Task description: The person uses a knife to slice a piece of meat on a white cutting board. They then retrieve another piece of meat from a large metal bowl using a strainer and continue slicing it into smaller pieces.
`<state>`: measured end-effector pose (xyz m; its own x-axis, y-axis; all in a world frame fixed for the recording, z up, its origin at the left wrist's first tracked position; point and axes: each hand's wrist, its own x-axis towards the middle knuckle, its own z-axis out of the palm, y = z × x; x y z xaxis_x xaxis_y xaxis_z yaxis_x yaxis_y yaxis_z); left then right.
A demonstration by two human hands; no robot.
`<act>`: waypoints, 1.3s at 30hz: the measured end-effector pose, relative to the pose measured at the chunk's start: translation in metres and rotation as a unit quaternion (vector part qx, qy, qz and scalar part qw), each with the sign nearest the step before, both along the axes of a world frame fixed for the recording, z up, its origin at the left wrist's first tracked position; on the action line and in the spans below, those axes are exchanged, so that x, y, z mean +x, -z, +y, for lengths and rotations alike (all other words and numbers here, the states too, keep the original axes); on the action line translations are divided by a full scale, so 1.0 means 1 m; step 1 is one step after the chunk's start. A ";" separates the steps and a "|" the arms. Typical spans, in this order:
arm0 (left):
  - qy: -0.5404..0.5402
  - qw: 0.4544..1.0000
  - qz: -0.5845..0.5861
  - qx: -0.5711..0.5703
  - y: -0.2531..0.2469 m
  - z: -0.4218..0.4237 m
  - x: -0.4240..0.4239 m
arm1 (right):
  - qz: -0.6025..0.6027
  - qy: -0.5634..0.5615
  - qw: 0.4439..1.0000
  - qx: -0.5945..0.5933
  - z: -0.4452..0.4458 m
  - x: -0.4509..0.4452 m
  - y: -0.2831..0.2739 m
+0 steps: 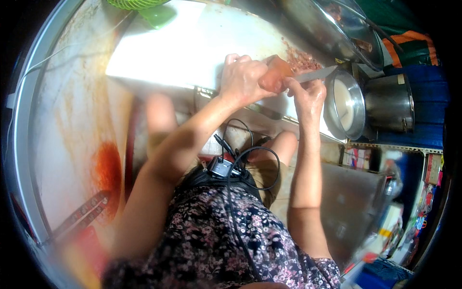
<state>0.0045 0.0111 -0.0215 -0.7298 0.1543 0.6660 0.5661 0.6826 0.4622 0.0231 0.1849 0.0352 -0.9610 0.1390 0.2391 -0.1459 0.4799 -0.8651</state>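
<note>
My left hand (242, 77) grips a smooth orange-brown piece of meat (276, 74) above the near edge of a white work surface (162, 57). Against the right end of this piece are the fingertips of my right hand (308, 94). A knife blade (318, 74) sticks out past the right fingers, its tip towards the upper right; the handle is hidden, seemingly inside that hand. Small chopped reddish-brown bits (301, 59) lie scattered on the surface just beyond the meat.
Right of my right hand stands a steel bowl (356, 104) of whitish liquid, beside a steel pot (389, 103). A large metal basin (306, 21) is at the upper right. Green plastic basketware (137, 3) shows at the top. Metal tongs (81, 213) lie left, by an orange-red stain (108, 166).
</note>
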 end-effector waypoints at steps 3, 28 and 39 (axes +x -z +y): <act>0.002 1.000 0.001 0.012 -0.001 0.000 0.000 | -0.006 0.015 0.999 -0.037 0.001 0.004 -0.007; -0.012 0.999 0.021 0.042 -0.001 0.003 -0.008 | 0.107 -0.097 0.958 0.250 -0.013 0.058 0.031; -0.003 0.999 0.010 0.043 0.000 0.003 -0.009 | 0.071 -0.059 0.957 0.276 -0.002 0.055 0.041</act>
<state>-0.0049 0.0142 -0.0217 -0.7165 0.0906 0.6917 0.5718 0.6442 0.5079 0.0780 0.1828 -0.0059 -0.9145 -0.1536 0.3744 -0.3246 0.8309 -0.4520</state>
